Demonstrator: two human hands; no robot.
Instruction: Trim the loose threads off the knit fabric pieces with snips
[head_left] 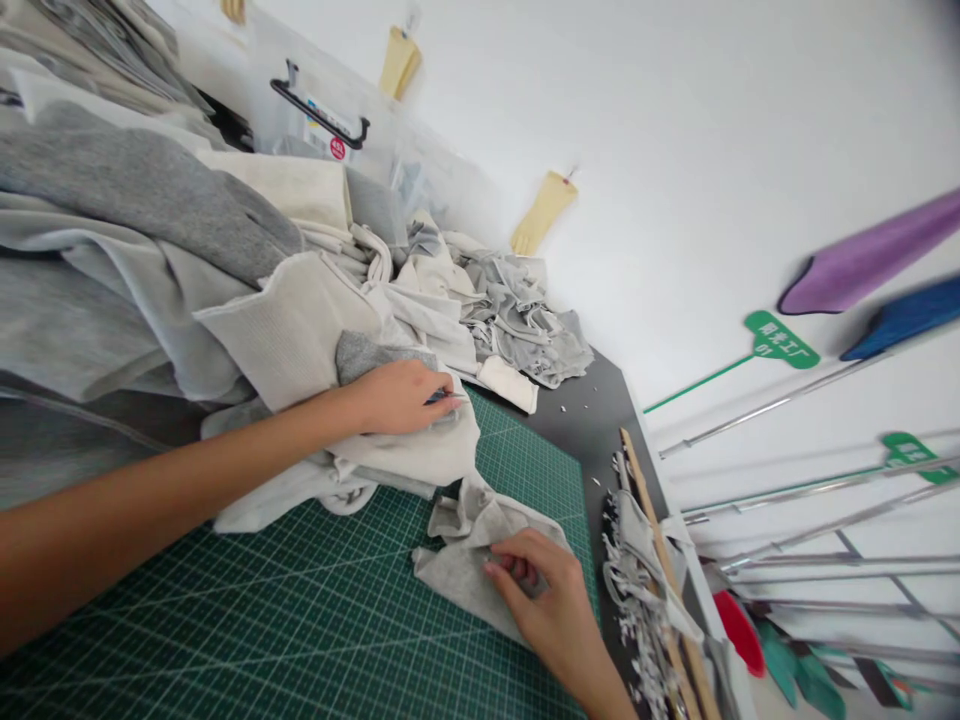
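My left hand (409,397) is closed on a small dark tool (437,397) with a thin pointed tip, most of it hidden by the fingers. It rests over white and grey cloth at the edge of a large pile (270,330). Lower right, my right hand (536,580) pinches a light grey cloth piece (469,570) between thumb and fingers. That piece lies crumpled on the green cutting mat (300,620), touching or very near the white cloth (442,450) beside my left hand.
Behind the pile stand clear plastic bins (330,100). Crumpled grey cloths (525,320) lie at the table's far end. Wooden sticks (652,500) and cloth scraps (630,600) line the right edge. Yellow gloves (545,210) hang on the wall, with metal poles (780,400) to the right.
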